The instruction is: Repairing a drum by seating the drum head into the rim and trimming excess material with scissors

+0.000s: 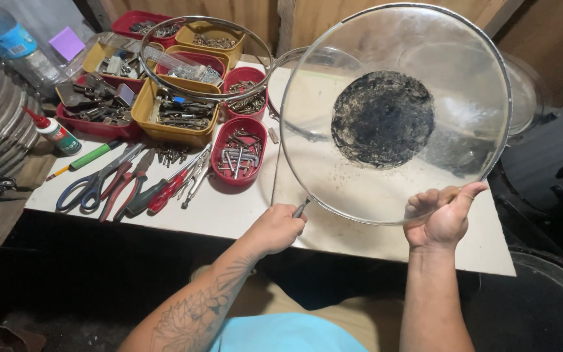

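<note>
My right hand [443,218] grips the lower rim of a large round clear drumhead [360,186] and holds it tilted up over the white table [229,212]. A dark, grimy round patch [382,118] sits in the middle of the drumhead, and a metal ring frames it. My left hand [275,228] is closed around a thin metal tool [302,208] whose tip pokes out beside the drumhead's lower left edge. A metal hoop [164,85] lies across the trays at the back.
Red and yellow trays [171,133] of screws and small parts fill the table's back left. Scissors [89,189], pliers [125,186] and screwdrivers lie in front of them. A glue bottle [53,132] and a water bottle [14,42] stand at the left. Dark drum shells [548,163] stand at the right.
</note>
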